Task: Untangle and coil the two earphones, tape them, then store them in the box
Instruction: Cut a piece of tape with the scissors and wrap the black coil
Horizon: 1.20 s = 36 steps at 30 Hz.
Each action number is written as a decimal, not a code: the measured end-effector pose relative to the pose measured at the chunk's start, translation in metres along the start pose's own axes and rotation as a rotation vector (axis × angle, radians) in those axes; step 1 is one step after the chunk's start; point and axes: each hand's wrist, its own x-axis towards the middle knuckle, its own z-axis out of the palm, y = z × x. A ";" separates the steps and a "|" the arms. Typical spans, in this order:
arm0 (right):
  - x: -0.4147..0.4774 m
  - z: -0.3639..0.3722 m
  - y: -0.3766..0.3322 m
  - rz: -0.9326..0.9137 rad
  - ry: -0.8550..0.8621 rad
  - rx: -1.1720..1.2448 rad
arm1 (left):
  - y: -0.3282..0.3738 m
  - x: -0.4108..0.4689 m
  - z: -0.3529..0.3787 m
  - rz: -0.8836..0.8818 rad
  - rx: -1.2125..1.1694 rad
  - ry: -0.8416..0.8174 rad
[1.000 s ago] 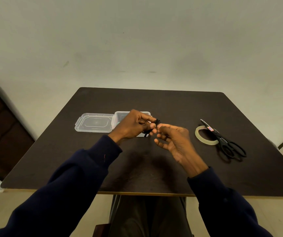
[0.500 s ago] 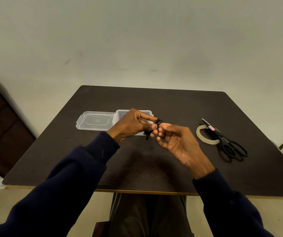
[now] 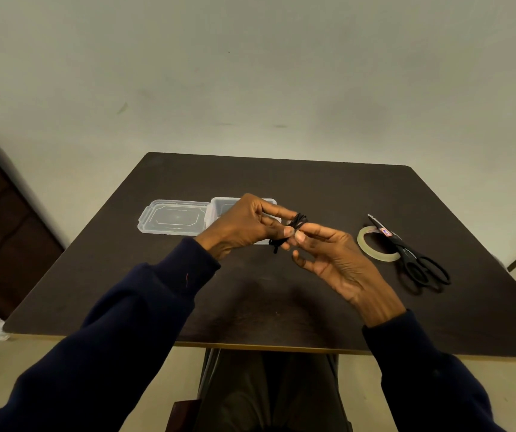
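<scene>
Nearest you, your dark blue sleeves reach in over the front edge of the table. Both hands are raised above the tabletop, fingertips meeting. Your left hand pinches the black earphone between thumb and forefinger; the cord sits bunched in a small bundle at those fingertips, a short end hanging below. Your right hand pinches the same bundle from the other side with thumb and forefinger, its remaining fingers loosely spread. Just behind the left hand sits the clear box, its lid lying flat to the left. To the right, a tape roll touches black scissors.
</scene>
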 end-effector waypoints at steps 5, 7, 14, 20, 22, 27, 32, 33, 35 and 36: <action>0.000 0.001 0.001 -0.038 0.031 0.021 | 0.004 -0.001 0.003 0.031 0.039 -0.021; 0.000 0.001 0.000 -0.051 0.038 0.008 | 0.005 -0.001 0.004 0.030 0.051 -0.017; -0.002 -0.001 0.002 -0.125 0.079 -0.044 | 0.007 -0.001 0.015 0.083 0.137 0.051; -0.003 0.003 0.008 -0.198 0.130 -0.067 | 0.006 0.000 0.027 0.116 0.247 0.168; -0.004 0.004 0.010 -0.209 0.152 -0.116 | 0.006 0.000 0.029 0.107 0.260 0.170; -0.004 0.006 0.017 -0.284 0.241 -0.261 | 0.008 -0.006 0.043 0.168 0.320 0.203; -0.004 0.009 0.011 -0.444 0.288 -0.385 | 0.014 0.000 0.040 0.159 0.275 0.232; -0.004 0.008 0.010 -0.470 0.299 -0.401 | 0.016 0.000 0.041 0.151 0.266 0.236; -0.004 0.007 0.010 -0.515 0.354 -0.431 | 0.017 -0.001 0.045 0.150 0.231 0.244; -0.003 0.007 0.010 -0.530 0.394 -0.433 | 0.016 -0.001 0.048 0.152 0.222 0.248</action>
